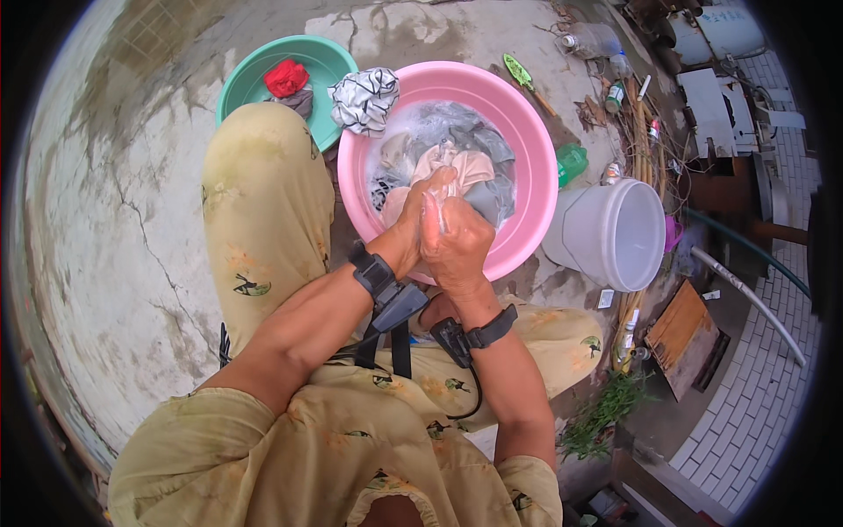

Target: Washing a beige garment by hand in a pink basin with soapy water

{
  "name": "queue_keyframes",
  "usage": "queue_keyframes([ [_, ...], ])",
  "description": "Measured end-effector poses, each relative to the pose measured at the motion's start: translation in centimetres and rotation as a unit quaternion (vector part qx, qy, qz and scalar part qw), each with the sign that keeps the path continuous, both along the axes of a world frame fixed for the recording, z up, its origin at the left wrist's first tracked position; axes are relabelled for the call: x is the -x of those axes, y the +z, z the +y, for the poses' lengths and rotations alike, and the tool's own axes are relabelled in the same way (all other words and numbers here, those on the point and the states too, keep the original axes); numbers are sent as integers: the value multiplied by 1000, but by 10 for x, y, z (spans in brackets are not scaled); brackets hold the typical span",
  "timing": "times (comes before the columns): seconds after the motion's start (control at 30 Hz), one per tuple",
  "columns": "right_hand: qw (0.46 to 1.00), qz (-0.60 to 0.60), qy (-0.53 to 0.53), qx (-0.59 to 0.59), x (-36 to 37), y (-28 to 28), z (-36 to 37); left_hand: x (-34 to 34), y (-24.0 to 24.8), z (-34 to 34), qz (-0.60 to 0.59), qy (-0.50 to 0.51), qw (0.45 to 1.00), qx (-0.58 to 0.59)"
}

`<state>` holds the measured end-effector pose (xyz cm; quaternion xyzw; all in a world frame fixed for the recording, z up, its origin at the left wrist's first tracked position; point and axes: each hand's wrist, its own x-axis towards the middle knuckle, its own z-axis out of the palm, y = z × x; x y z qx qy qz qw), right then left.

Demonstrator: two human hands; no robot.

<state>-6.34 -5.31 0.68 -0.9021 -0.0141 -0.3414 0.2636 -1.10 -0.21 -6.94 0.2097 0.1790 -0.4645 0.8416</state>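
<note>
A large pink basin stands in front of me, holding soapy water and soaked grey clothes. Over its near side, my left hand and my right hand are pressed close together. Both are closed on a wet pale pink cloth, which spreads from my fingers onto the washing beyond. Suds coat the fingers of my right hand. The stretch of cloth inside my grip is hidden. A bunched white cloth with dark lines rests on the basin's upper left rim.
Beyond my left knee, a green basin holds a red cloth and a dark one. A green-headed brush lies past the pink basin. To the right are a tilted white bucket, a green bottle, sticks and a wooden board.
</note>
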Motion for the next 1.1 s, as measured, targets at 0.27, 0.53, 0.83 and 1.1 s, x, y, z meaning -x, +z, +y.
queue_keyframes([
  [0.27,999,17,8,-47,1,-1,-10,-2,18,1,-25,-25,999,-34],
  [0.53,937,175,-192,-234,-8,4,-81,-7,64,-1,-62,-12,998,28],
  [0.83,749,116,-120,-641,3,29,-92,-9,78,8,-208,-55,977,-9],
  [1.1,737,97,-98,-662,6,32,-92,-9,82,9,-221,-45,974,-22],
])
